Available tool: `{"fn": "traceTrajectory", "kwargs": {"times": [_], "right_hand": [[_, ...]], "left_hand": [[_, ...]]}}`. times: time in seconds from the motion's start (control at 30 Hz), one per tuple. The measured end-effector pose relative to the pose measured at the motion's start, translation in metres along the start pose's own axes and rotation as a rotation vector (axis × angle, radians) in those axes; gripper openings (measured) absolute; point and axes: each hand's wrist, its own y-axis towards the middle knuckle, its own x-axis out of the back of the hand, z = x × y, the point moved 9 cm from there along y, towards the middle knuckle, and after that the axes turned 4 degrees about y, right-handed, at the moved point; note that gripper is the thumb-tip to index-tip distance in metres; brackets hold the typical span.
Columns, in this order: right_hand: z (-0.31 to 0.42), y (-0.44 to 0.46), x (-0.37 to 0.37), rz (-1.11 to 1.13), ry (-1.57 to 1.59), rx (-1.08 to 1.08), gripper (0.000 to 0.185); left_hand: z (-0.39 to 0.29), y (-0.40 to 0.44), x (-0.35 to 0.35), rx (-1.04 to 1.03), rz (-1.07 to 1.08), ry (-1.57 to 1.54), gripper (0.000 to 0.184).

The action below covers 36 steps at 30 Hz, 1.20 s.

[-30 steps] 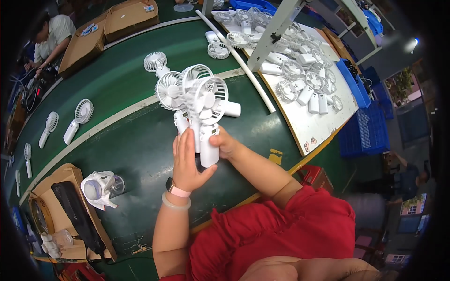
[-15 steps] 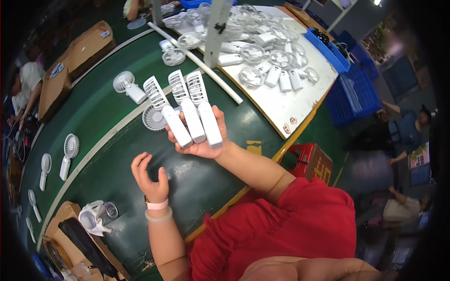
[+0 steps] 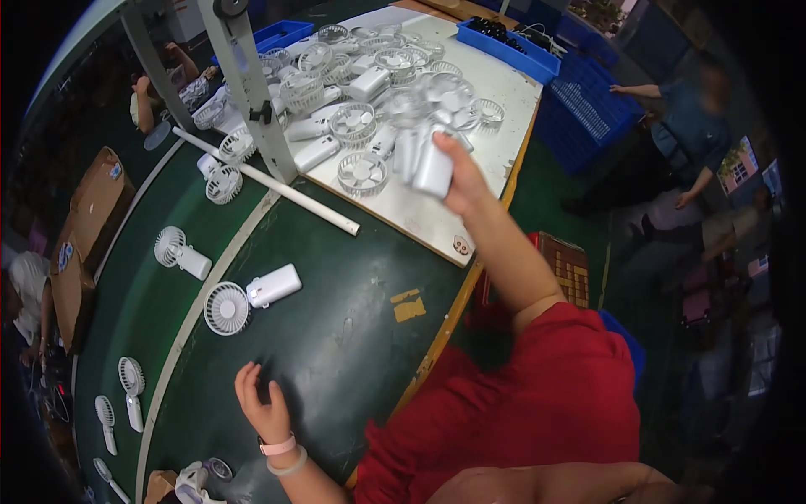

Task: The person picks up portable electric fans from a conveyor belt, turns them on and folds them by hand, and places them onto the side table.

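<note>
My right hand (image 3: 463,172) is closed round white handheld fans (image 3: 432,164), blurred by motion, above the white board (image 3: 495,197) at the upper middle. How many fans it holds is hard to tell. My left hand (image 3: 263,403) is over the green table with its fingers apart and nothing in it. Beyond it a white fan (image 3: 273,286) lies on the table. Another fan (image 3: 195,262) lies farther to the left. Several fans (image 3: 363,172) are heaped on the white board.
A white tube (image 3: 302,200) lies beside a metal post (image 3: 252,101). Blue trays (image 3: 537,63) and blue crates (image 3: 579,109) stand beyond the board. More fans (image 3: 132,391) line the left of the green table (image 3: 336,336). Other people are at the far left and right.
The hands have parted. My right hand has carried the fans from over the green table to above the white board. My left hand has let go, and the view has turned right.
</note>
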Motion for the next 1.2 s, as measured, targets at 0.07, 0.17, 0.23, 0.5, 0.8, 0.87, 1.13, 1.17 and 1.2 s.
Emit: {"fn": "traceTrajectory", "kwargs": {"times": [0.07,0.17,0.23,0.5,0.8,0.87,1.13,1.17,1.2], "right_hand": [[0.035,0.027,0.04,-0.148,-0.203,0.051,0.048],[0.078,0.063,0.085,-0.358,-0.476,-0.022,0.046],[0.095,0.092,0.096,-0.387,-0.504,-0.072,0.049],[0.118,0.225,0.106,-0.284,-0.516,-0.014,0.055],[0.112,0.246,0.103,-0.322,-0.956,0.221,0.061],[0.055,0.289,0.145,0.09,-0.32,-0.347,0.058],[0.111,0.177,0.026,0.422,4.046,-1.902,0.036],[0.105,0.155,0.0,0.313,4.096,-2.065,0.033],[0.097,0.138,-0.019,0.197,4.135,-2.233,0.031]], "left_hand": [[-0.005,0.0,-0.004,-0.003,0.013,0.017,0.033],[-0.011,0.001,-0.012,0.015,0.042,0.141,0.034],[-0.022,0.004,-0.018,-0.002,0.04,0.186,0.035],[-0.065,0.039,-0.051,-0.204,0.145,0.231,0.032],[-0.077,0.098,-0.106,-0.291,0.135,0.625,0.048],[-0.076,0.097,-0.106,-0.258,0.139,0.626,0.048],[-0.039,0.052,-0.06,-0.158,-0.147,0.621,0.029],[-0.029,0.048,-0.046,-0.073,-0.175,0.533,0.036],[-0.018,0.045,-0.033,0.029,-0.182,0.511,0.041]]}}
